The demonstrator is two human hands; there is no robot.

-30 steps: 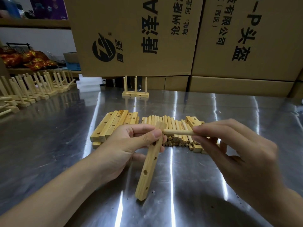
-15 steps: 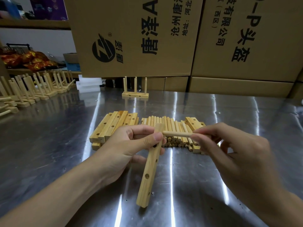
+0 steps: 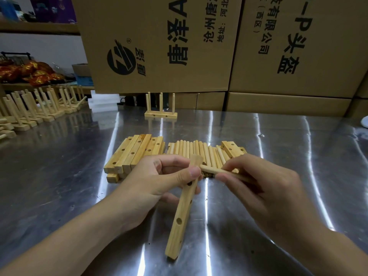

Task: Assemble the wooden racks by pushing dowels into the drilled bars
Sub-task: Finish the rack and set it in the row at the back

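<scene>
My left hand [image 3: 159, 180] grips the upper end of a drilled wooden bar [image 3: 180, 222], thumb across its face; the bar's lower end rests on the steel table [image 3: 59, 176]. My right hand [image 3: 264, 188] pinches a dowel [image 3: 215, 170] that lies roughly level, its left tip against the bar's side near the top. Behind the hands lie a stack of drilled bars [image 3: 133, 154] and a row of loose dowels [image 3: 199, 152].
A finished rack [image 3: 161, 110] with three upright dowels stands at the table's back. Several assembled racks [image 3: 39, 106] line the far left. Large cardboard boxes [image 3: 159, 42] wall off the back. More drilled bars [image 3: 232, 148] lie right of the dowels.
The dowel has gone further toward the bar's top hole and my right hand has closed in on the left. The bar has stayed where it was.
</scene>
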